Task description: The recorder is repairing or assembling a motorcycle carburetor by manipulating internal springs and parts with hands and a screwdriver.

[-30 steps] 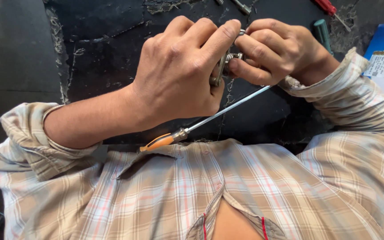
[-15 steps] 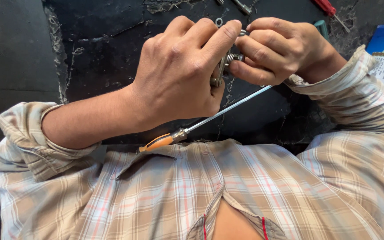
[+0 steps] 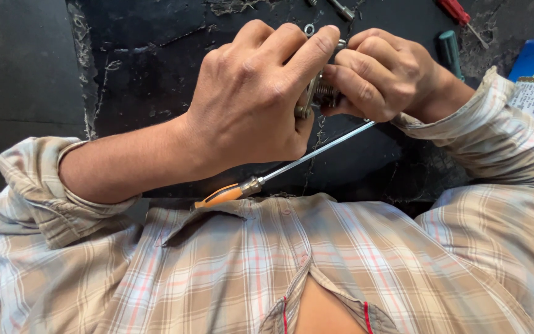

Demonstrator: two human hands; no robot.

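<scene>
While the left hand (image 3: 248, 105) clamped a small metal fitting (image 3: 316, 96), probably a threaded bolt assembly, right hand (image 3: 384, 77) pinched its ribbed end; rigid, light, likely slippery, best gripped at the flats.

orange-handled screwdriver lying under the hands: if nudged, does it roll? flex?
The screwdriver probably rolls: its shaft is thin and round, and the orange handle looks rounded. Likely stiff, since the metal shaft runs dead straight. Probably handle-heavy, so the handle end may pivot least.
</scene>
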